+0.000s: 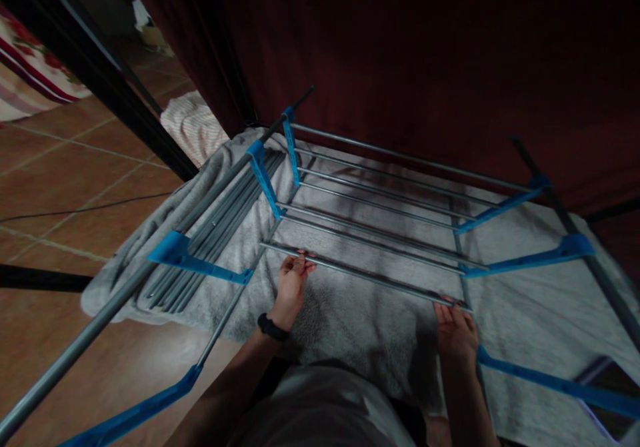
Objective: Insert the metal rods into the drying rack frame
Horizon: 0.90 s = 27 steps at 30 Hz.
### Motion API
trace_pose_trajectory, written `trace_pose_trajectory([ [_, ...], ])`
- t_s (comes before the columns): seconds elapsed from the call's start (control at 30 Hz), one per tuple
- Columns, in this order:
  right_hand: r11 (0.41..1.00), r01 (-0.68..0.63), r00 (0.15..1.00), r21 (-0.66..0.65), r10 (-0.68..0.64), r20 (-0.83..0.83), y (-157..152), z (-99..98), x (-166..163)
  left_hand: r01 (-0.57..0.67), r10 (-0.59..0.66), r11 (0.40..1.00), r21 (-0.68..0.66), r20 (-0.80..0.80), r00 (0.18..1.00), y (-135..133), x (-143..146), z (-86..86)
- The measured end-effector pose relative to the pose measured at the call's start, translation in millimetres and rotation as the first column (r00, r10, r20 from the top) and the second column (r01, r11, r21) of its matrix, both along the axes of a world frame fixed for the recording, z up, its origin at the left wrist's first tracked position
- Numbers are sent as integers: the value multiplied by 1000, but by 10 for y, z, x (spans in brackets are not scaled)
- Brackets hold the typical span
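Observation:
A thin grey metal rod lies across in front of me, gripped near its left end by my left hand and at its right end by my right hand. Fingers of both hands are closed around it. Its left tip is just beyond the blue plastic bracket on the left pole. Another blue bracket is close to my right hand. Beyond the rod, several cross rods span blue brackets on the left and right poles of the rack frame.
A bundle of loose grey rods rests on the grey blanket at the left. A dark flat device lies at the lower right. Dark red curtain hangs behind. Tiled floor and a black post are on the left.

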State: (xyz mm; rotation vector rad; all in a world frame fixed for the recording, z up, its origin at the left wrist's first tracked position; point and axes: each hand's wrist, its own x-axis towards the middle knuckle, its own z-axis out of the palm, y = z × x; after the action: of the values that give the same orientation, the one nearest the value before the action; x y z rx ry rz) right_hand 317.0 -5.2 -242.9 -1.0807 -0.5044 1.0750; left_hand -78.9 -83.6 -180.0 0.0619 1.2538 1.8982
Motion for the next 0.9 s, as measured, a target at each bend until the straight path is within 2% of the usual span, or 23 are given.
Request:
trace_pose_trajectory([
  [0.3, 995, 74, 993, -73, -80, -86, -10, 168, -193, 55, -55, 998, -39, 3, 998, 35, 36, 5],
  [0.53, 996, 53, 994, -78, -60, -92, -37, 215, -265, 132, -132, 987, -90, 2, 991, 54, 121, 7],
  [0.73, 992, 52, 991, -118, -66, -118, -50, 290, -309, 147, -143, 982, -118, 41, 989, 76, 126, 87],
  [0.9, 985, 40, 989, -168, -63, -131, -62, 352, -398, 108, -99, 983, -149, 66, 993, 83, 129, 118],
])
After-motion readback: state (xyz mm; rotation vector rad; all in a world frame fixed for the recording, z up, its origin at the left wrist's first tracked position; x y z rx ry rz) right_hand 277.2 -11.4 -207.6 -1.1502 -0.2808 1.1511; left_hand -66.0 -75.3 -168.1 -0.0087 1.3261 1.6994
